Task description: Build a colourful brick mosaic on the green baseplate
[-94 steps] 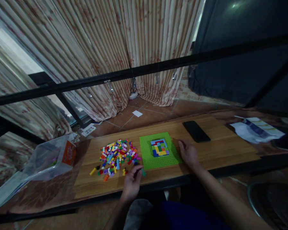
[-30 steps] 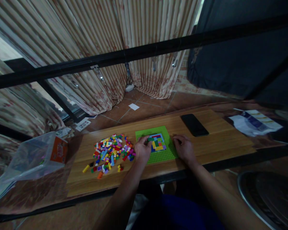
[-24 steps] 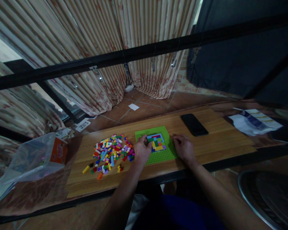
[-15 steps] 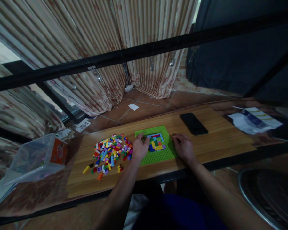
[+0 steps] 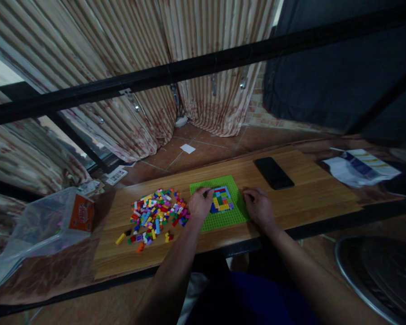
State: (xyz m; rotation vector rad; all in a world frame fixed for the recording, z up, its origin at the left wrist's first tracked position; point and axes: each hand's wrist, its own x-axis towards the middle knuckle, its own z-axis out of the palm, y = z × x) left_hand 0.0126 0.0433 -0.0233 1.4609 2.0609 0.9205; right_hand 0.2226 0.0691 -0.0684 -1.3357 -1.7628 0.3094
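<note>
A green studded baseplate (image 5: pixel 223 222) lies on the wooden board, with a multicoloured patch of toy bricks (image 5: pixel 223 200) built on its middle. Over the plate's left part is my left hand (image 5: pixel 200 203), its thumb and fingers drawn together at the patch's upper left edge. Whatever those fingertips hold or touch is too small to make out. My right hand (image 5: pixel 259 206) rests at the plate's right edge with its fingers curled; what they may hold is hidden. Left of my left hand spreads a loose pile of toy bricks (image 5: pixel 157 212) in many colours.
A black phone (image 5: pixel 274 173) lies right of the plate on the wooden board (image 5: pixel 314 185). At the left stands a clear plastic bin (image 5: pixel 50 221) with an orange label. A crumpled white and blue packet (image 5: pixel 362 167) lies far right. A dark metal rail (image 5: pixel 203 65) crosses beyond.
My left hand has shifted slightly right and its fingers, spread before, have come together at the brick patch's edge. My right hand has stayed in about the same place.
</note>
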